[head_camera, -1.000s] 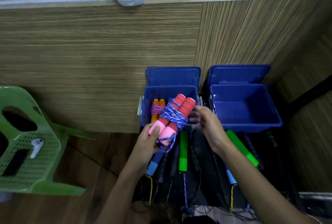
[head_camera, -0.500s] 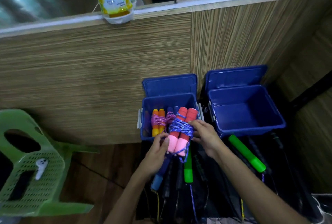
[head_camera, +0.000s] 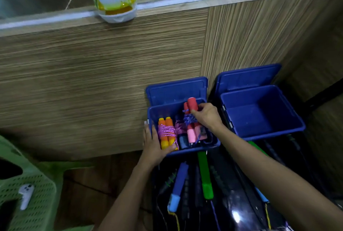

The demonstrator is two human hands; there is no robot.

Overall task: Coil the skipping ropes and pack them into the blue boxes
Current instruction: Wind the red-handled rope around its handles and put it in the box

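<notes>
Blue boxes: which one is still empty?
The right-hand blue box: only bare floor shows inside. The left-hand blue box holds the orange-handled coil, and the right hand holds the pink-handled coil in it.

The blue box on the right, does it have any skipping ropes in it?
No, the right blue box shows only its bare bottom, while the coiled ropes sit in the left blue box.
</notes>
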